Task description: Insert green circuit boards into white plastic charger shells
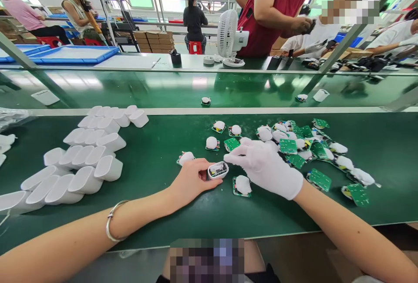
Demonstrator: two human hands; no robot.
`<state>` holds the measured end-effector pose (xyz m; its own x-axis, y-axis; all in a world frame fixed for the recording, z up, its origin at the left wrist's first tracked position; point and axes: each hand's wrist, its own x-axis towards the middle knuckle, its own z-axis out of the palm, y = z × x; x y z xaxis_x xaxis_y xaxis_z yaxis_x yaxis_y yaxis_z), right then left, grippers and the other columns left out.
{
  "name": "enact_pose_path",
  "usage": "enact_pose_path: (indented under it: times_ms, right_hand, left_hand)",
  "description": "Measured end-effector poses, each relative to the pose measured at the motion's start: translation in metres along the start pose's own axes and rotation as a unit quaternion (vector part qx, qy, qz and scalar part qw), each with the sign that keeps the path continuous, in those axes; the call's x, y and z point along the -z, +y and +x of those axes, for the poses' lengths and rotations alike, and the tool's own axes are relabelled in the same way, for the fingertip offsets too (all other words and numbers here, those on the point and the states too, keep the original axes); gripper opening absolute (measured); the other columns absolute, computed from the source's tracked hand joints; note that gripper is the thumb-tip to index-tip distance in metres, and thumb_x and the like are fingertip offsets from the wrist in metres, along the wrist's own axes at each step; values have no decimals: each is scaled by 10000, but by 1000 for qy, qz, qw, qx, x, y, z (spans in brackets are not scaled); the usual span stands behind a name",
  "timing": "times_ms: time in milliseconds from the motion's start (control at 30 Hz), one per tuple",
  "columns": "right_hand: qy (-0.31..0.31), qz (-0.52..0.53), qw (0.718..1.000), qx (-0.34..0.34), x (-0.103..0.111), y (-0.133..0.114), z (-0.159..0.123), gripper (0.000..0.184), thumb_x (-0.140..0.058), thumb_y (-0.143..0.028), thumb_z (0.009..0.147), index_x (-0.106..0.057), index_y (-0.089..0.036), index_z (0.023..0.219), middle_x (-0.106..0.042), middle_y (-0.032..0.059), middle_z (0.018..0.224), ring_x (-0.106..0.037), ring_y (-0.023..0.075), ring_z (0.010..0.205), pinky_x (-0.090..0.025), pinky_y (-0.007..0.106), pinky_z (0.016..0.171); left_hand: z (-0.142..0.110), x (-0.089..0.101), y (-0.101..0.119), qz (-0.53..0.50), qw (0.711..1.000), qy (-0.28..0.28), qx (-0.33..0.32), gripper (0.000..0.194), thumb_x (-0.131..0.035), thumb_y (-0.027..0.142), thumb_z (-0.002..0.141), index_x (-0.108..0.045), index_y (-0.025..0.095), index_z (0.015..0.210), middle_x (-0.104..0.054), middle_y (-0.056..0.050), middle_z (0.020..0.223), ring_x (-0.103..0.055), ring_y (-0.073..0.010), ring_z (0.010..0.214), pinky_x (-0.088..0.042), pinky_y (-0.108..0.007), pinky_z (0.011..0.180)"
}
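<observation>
The bare left hand [191, 180] has its fingers closed around a small white casing [218, 170], held just above the green worktop [156, 213]. The gloved right hand [266, 165] pinches at its open top, beside scattered green circuit boards [295, 143] and rows of white shells [85, 161].

The white casing [218, 170] hides its circuit board's detail, and left-edge casings [5, 141] are cut off.

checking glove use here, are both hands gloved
No, only the right hand wears a white glove; the left hand is bare and holds a small white housing.
</observation>
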<state>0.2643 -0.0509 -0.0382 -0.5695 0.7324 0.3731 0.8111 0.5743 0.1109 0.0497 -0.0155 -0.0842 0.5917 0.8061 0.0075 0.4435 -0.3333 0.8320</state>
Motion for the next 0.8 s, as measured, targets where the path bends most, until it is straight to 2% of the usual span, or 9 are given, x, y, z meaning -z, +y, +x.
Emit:
enact_pose_path:
  times_ms: [100, 200, 300, 367, 400, 500, 600, 700, 800]
  right_hand:
    - [15, 8, 998, -64, 1, 10, -5, 417, -473, 12, 766, -715, -265, 962, -706, 1, 870, -529, 132, 698, -309, 259, 586]
    - [-33, 24, 993, -115, 2, 17, -9, 310, -495, -103, 844, -731, -270, 955, -703, 14, 856, -557, 146, 699, -341, 260, 577]
    - [-109, 60, 985, -116, 2, 18, -11, 239, -566, -200, 840, -726, -280, 998, -698, 17, 947, -600, 166, 787, -403, 266, 615]
    - [-110, 77, 985, -110, 2, 18, -11, 256, -595, -237, 829, -707, -277, 1055, -686, 23, 1055, -612, 188, 893, -447, 284, 691]
    - [-98, 81, 986, -106, 3, 18, -10, 263, -593, -255, 835, -697, -274, 1076, -679, 26, 1090, -611, 197, 928, -459, 297, 727]
    - [-32, 84, 991, -102, 3, 19, -8, 258, -556, -295, 871, -686, -253, 1089, -677, 44, 1109, -620, 207, 926, -470, 330, 781]
    - [24, 97, 988, -115, -1, 24, -7, 275, -517, -282, 893, -679, -225, 1108, -680, 63, 1089, -631, 202, 885, -472, 326, 784]
    - [47, 100, 984, -138, -9, 29, -8, 279, -492, -292, 905, -688, -233, 1094, -691, 52, 1021, -631, 196, 832, -466, 312, 735]
    - [77, 93, 978, -172, -18, 35, -9, 266, -486, -338, 911, -699, -271, 1056, -693, 22, 950, -620, 188, 798, -450, 304, 694]
  left_hand:
    - [2, 3, 2, 13, 1000, -6, 0, 223, -706, 359, 721, -702, 176, 848, -572, 3, 707, -452, -106, 574, -375, -228, 540]
    - [-16, 7, 16, 86, 996, 24, -19, 420, -717, 374, 727, -623, 177, 1086, -600, -44, 933, -512, -132, 644, -437, -260, 591]
    - [-64, -2, 32, 217, 956, 90, -174, 268, -541, 250, 864, -561, 185, 1123, -591, -75, 989, -538, -155, 719, -455, -286, 658]
    - [-105, -18, 33, 274, 898, 27, -344, 155, -443, 146, 866, -592, 186, 852, -529, -23, 658, -479, -145, 589, -421, -274, 583]
    - [-124, -27, 28, 307, 879, -11, -364, 146, -454, 138, 847, -579, 183, 789, -490, -12, 591, -457, -143, 548, -406, -274, 546]
    - [-164, -50, 1, 329, 932, 9, -154, 189, -500, 240, 858, -591, 172, 1009, -628, -92, 918, -580, -237, 887, -489, -360, 783]
    - [-184, -54, -30, 187, 979, -43, 67, 444, -536, 396, 868, -475, 181, 1251, -518, -131, 1253, -483, -286, 1175, -419, -458, 999]
    - [-201, -54, -51, 1, 989, -126, 81, 578, -551, 389, 863, -346, 229, 1378, -400, -113, 1371, -373, -254, 1305, -350, -421, 1086]
    - [-224, -61, -66, -94, 984, -118, 91, 678, -562, 379, 855, -251, 259, 1445, -299, -106, 1457, -235, -277, 1390, -217, -468, 1151]
